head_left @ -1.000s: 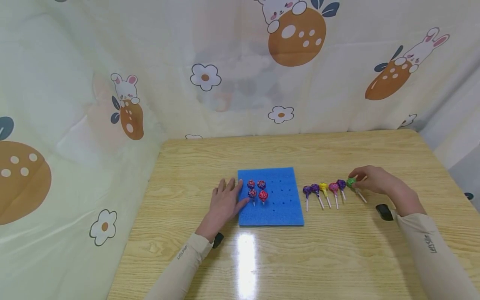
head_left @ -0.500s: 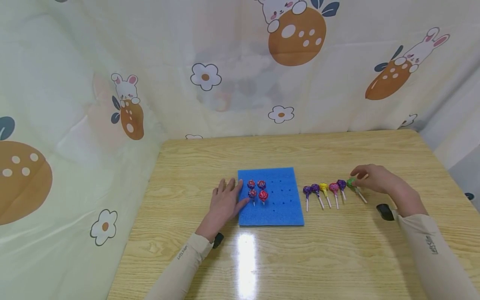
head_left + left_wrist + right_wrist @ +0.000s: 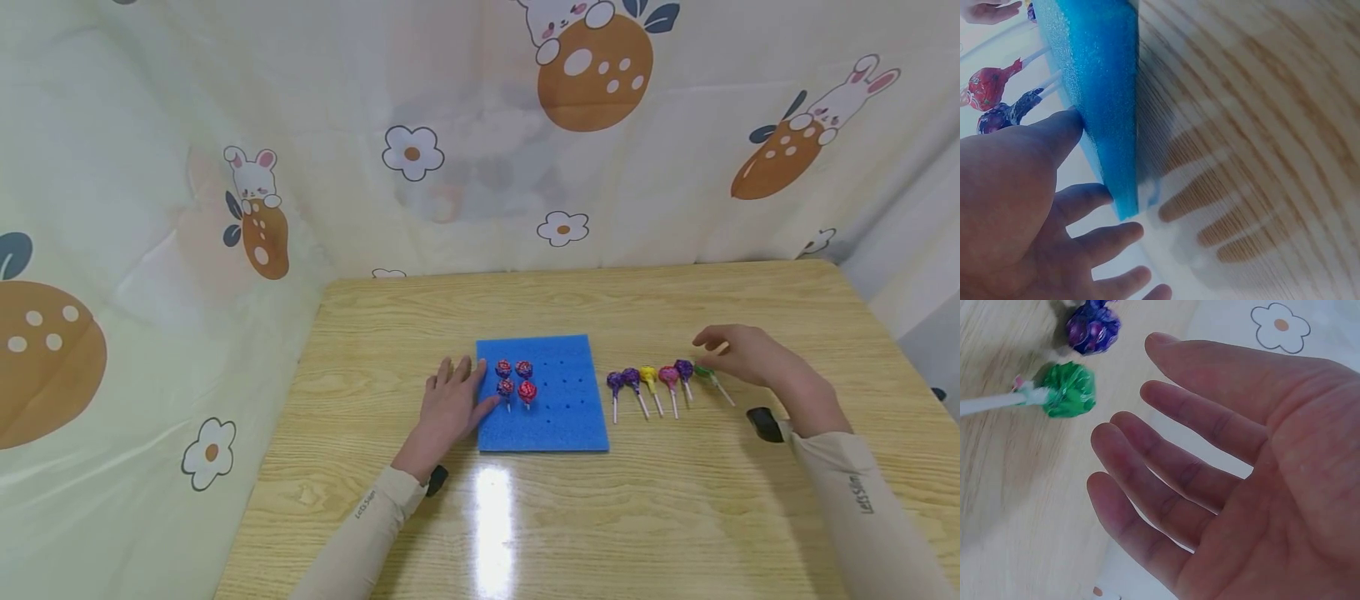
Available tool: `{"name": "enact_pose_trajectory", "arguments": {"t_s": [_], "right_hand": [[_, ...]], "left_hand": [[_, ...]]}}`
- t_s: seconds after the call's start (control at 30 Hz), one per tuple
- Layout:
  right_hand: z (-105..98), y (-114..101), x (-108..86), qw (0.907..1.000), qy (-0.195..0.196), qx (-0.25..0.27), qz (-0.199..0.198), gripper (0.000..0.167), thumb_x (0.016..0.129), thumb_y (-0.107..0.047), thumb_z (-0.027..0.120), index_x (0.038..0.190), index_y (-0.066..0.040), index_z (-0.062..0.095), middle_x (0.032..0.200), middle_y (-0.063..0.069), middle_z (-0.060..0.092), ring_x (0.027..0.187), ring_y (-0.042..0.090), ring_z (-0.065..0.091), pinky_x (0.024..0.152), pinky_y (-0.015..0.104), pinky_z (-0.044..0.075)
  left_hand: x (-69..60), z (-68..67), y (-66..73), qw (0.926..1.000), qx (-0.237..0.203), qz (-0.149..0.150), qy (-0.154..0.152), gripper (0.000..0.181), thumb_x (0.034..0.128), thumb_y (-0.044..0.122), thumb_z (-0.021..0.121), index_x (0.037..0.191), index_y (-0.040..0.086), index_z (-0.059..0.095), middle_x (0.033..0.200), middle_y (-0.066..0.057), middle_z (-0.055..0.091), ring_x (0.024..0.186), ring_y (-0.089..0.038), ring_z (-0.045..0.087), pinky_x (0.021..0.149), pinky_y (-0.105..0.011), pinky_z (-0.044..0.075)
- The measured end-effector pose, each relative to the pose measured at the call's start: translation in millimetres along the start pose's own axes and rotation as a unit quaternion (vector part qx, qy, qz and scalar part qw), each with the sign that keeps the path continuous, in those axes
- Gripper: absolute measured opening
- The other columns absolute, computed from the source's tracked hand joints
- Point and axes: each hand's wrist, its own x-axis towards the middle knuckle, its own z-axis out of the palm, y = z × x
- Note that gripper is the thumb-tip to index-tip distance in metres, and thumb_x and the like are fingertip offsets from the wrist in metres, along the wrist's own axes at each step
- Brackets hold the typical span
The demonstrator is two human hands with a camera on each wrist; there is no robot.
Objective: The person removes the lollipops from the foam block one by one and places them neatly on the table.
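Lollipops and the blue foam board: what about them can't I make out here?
Right wrist view: the far end of the green lollipop, cut off by the left edge.
Head view: part of the green lollipop's head, covered by the right fingers.
Head view: the buried ends of the four standing lollipops, hidden inside the blue foam board.
Head view: any print on these lollipops, too small to read.

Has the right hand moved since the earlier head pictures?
Yes, slightly: judged against the blue foam board in the head view, the right hand has shifted up and left in the picture.
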Motion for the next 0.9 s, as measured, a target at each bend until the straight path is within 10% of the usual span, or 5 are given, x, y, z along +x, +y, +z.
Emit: {"name": "enact_pose_trajectory", "arguments": {"t_s": [0.9], "right_hand": [[4, -32, 10.4, 0.9986, 0.011, 0.021, -0.048, 0.046, 0.098, -0.016, 0.065, 0.133, 0.011, 0.054, 0.128, 0.041, 0.055, 0.101, 0.049, 0.066, 0.080, 0.053, 0.056]], "left_hand": [[1.5, -2.8, 2.9, 0.9999, 0.004, -0.011, -0.012, 0.068, 0.1009, 0.057, 0.048, 0.158, 0.021, 0.036, 0.162, -0.013, 0.036, 0.152, -0.041, 0.025, 0.116, -0.058, 0.033]]}}
